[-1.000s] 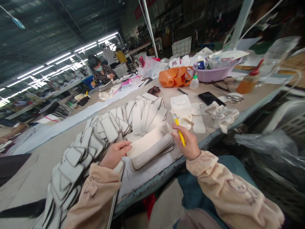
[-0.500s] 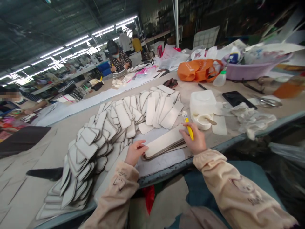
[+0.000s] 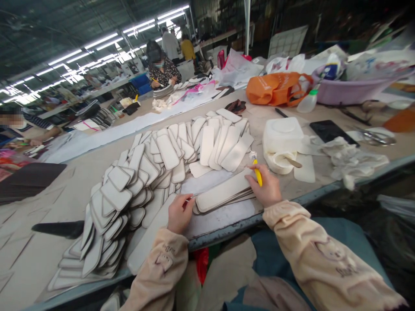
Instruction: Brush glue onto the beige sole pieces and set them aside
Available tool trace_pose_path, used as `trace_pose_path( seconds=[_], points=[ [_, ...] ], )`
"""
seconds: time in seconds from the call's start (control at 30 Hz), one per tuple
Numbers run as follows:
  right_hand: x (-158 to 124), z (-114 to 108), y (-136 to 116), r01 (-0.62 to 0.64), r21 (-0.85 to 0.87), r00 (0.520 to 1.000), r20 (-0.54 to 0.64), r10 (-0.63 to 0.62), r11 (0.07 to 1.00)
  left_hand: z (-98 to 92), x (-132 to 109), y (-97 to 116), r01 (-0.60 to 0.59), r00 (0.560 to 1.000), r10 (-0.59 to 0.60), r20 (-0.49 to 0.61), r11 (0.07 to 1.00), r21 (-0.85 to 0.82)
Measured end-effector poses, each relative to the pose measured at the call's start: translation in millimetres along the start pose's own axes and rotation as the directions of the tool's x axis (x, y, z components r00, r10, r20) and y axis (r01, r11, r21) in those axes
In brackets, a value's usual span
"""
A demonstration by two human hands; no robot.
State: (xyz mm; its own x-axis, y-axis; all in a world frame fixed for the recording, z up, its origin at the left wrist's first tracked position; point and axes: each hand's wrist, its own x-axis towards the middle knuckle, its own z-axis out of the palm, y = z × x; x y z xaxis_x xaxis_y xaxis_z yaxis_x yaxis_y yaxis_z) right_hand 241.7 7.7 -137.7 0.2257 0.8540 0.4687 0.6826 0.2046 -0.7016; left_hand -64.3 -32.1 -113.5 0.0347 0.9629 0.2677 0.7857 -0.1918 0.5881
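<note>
Handle the stack (image 3: 223, 190), likely light and stiff, by its ends: left hand (image 3: 178, 214) half-curled, hold unclear; right hand (image 3: 269, 186) clasping brush (image 3: 258, 174).

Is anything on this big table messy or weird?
The pale pieces left of the stack look messy, fanned at many different angles. Also, a crumpled white cloth lies bunched near the table edge.

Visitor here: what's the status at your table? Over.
Right hand gripping yellow brush. Left hand by left end of strip stack. Stack lying between both hands. Heaped pale pieces close beside.
</note>
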Motion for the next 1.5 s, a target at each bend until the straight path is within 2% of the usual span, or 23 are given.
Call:
trace_pose_path(
  seconds=[0.2,0.37,0.6,0.9,1.5],
  points=[
    [-0.8,0.6,1.9,-0.017,-0.022,1.0,0.011,0.018,1.0,5.4,-34.3,-8.6,-0.255,0.964,0.259,-0.058,0.965,0.067],
    [-1.5,2.1,3.3,-0.042,-0.038,0.999,0.017,0.043,0.998,12.2,-37.0,-10.2,-0.373,0.924,0.381,-0.039,0.918,0.133],
    [-1.3,1.5,1.0,-0.005,-0.057,1.0,0.027,0.007,0.998,14.1,-35.3,-11.5,-0.443,0.893,0.449,0.001,0.879,0.177],
    [-2.1,2.9,3.0,0.033,-0.161,0.998,0.057,-0.024,0.986,14.0,-32.4,-9.4,-0.52,0.849,0.528,-0.006,0.838,0.164],
    [0.8,10.0,10.9,0.119,-0.176,0.991,0.083,-0.106,0.977,16.1,-31.3,-10.8,-0.513,0.854,0.52,-0.007,0.844,0.156]
  ],
)
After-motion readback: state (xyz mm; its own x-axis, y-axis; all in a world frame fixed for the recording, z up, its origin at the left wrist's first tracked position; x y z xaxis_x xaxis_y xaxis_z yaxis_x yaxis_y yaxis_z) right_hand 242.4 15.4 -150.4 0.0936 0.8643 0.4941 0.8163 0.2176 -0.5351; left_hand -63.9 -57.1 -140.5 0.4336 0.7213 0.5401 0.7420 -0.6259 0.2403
